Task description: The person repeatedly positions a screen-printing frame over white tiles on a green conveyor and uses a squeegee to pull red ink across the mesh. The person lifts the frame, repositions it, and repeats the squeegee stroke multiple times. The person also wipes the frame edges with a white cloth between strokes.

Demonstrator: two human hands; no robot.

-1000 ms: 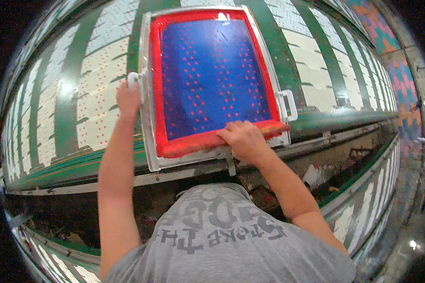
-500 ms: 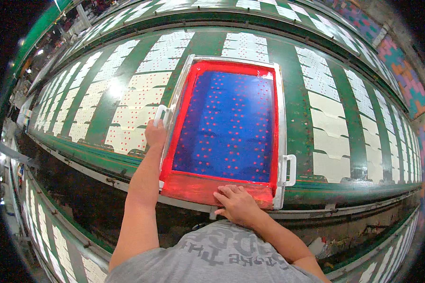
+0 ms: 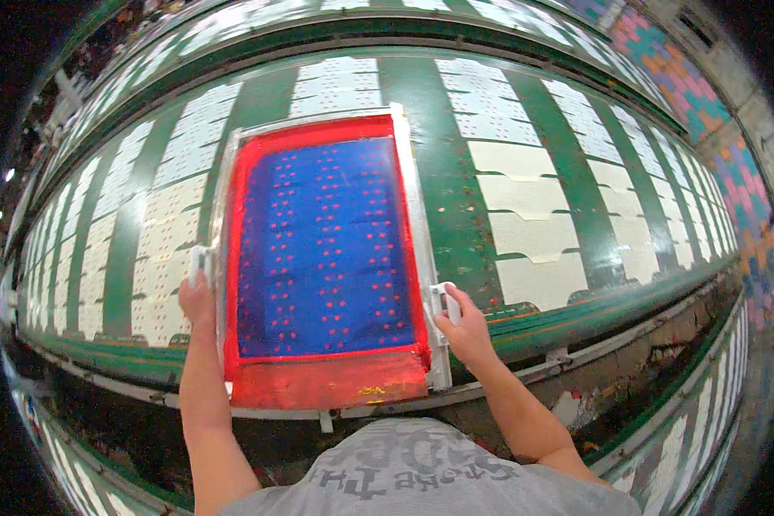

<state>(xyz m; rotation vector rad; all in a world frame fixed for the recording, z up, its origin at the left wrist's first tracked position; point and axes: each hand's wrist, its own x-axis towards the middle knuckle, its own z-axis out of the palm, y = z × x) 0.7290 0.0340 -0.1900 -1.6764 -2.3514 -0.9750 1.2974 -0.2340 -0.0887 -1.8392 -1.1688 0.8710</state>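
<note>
a long green printing table (image 3: 421, 112) carries rows of pale cloth panels (image 3: 525, 224), and a screen frame (image 3: 322, 258) with blue mesh and red border lies flat across it. the left hand (image 3: 198, 301) curls around the white handle (image 3: 199, 265) on the frame's left side. the right hand (image 3: 464, 327), which lay on the frame's near red edge half a second ago, now grips the right handle (image 3: 443, 301).
</note>
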